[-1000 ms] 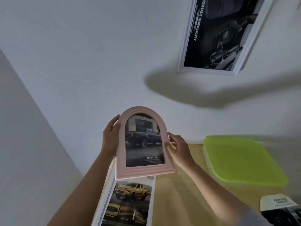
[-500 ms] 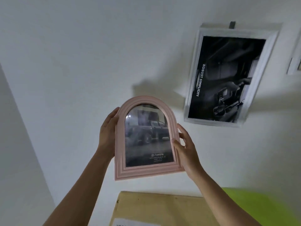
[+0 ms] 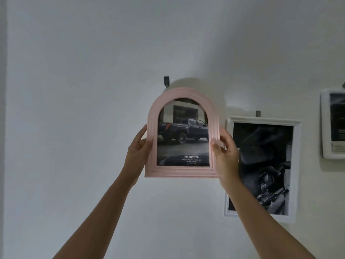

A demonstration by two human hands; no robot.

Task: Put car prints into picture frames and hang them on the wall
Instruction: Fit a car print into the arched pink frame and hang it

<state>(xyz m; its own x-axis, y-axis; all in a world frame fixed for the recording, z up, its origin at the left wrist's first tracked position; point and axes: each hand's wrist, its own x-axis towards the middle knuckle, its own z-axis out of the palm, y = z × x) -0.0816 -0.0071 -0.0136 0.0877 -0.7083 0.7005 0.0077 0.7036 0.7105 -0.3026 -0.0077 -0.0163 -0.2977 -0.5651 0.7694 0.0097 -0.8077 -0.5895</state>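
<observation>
Clamping the pink arched frame (image 3: 182, 171) by its sides, left hand (image 3: 137, 152) and right hand (image 3: 225, 156) raise it just below the wall hook (image 3: 166, 81).

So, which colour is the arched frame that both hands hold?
Pale pink: the arched frame, seen in the head view.

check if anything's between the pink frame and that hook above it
Nothing visible blocks it. The pink arched frame, held at its sides by the left hand and right hand, sits just below the dark wall hook, with only bare wall around it. The white frame hangs off to the right.
</observation>
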